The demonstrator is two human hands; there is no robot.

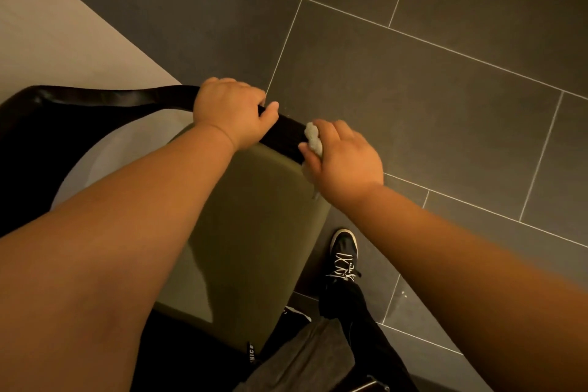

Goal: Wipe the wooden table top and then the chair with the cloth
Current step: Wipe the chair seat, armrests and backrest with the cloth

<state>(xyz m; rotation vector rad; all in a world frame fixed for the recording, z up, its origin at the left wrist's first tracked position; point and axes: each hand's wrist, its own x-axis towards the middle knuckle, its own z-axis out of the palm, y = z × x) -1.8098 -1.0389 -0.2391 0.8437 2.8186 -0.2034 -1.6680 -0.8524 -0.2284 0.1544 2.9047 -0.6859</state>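
At the far left, the pale wooden table top [47,25] shows one corner, and the chair [31,143] stands just beside this corner. Its black curved backrest [127,94] runs from the left toward the middle. The left hand [234,113] grasps the backrest near its right end, with the fingers wrapped over the top edge. Below is the olive green seat [254,216]. Further right, the right hand [343,159] clutches the bunched white cloth [313,137] and presses it on the right end of the backrest. A black shoe [343,248] stands on the grey tiled floor [413,89], near the seat's right edge.
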